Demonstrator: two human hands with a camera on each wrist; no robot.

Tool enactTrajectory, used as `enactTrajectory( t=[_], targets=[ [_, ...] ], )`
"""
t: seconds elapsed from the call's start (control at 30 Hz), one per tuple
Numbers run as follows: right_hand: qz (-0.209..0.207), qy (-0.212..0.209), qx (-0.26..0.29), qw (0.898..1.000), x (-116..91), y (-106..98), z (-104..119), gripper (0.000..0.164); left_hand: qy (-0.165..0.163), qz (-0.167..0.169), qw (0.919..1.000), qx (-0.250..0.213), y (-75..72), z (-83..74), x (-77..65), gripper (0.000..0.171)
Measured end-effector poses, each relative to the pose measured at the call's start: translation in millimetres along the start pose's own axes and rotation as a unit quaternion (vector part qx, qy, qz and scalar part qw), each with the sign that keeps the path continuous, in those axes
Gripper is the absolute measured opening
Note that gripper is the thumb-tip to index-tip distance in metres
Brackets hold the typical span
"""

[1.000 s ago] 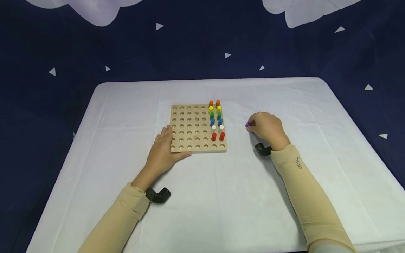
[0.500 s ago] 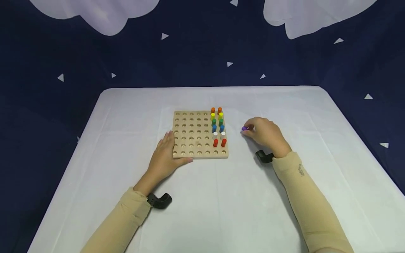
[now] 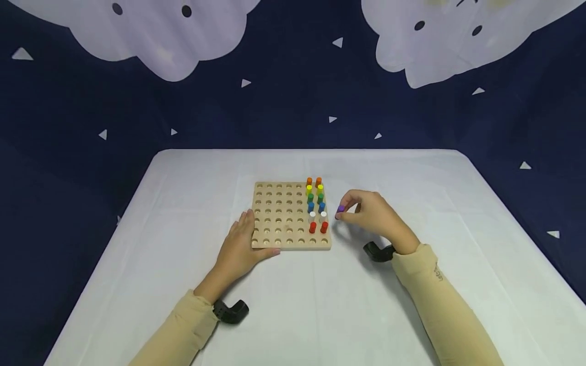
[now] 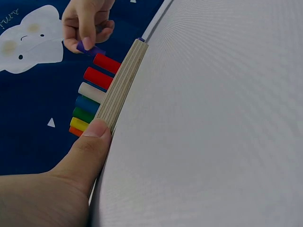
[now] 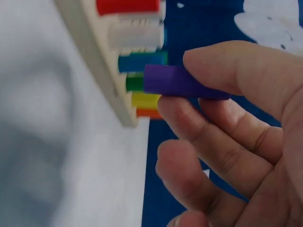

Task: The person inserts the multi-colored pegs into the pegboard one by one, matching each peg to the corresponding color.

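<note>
A wooden pegboard (image 3: pixel 295 225) with rows of holes lies on the table. Two columns of coloured pegs stand along its right side, from orange at the far end through yellow, green, blue and white to red (image 3: pixel 324 227). My left hand (image 3: pixel 235 249) rests at the board's near-left corner, fingers extended along its left edge and thumb against the near edge. Just right of the board, my right hand (image 3: pixel 377 214) pinches a purple peg (image 5: pixel 173 80) between thumb and fingers. In the right wrist view that peg overlaps the green and blue pegs behind it.
A white cloth covers the table (image 3: pixel 293 315), whose far edge meets a dark blue backdrop (image 3: pixel 293 101) with clouds and triangles. At the board's far end in the left wrist view shows a small purple spot (image 4: pixel 140 39).
My right hand has moved left toward the board with the purple peg, which has turned more upright. The left hand keeps its place on the board. The head view has tilted up.
</note>
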State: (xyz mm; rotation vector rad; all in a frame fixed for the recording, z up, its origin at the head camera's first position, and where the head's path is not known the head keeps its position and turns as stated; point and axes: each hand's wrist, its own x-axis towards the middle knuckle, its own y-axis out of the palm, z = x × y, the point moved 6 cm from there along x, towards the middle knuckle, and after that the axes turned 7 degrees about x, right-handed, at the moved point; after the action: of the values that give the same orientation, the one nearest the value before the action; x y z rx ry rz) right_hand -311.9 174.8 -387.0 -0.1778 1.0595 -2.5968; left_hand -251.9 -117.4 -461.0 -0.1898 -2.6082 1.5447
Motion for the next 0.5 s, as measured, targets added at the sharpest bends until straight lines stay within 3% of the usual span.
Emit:
enactTrajectory(
  t=[0.3,0.5],
  targets=[
    [0.039,-0.033,0.028,0.998,-12,19,30,0.014,0.004,-0.005,1.0,0.006,2.1,0.5,-1.6,0.125],
    [0.066,-0.04,0.028,0.997,-14,37,39,0.016,0.002,-0.005,1.0,0.007,1.6,0.4,-1.3,0.125]
  ],
)
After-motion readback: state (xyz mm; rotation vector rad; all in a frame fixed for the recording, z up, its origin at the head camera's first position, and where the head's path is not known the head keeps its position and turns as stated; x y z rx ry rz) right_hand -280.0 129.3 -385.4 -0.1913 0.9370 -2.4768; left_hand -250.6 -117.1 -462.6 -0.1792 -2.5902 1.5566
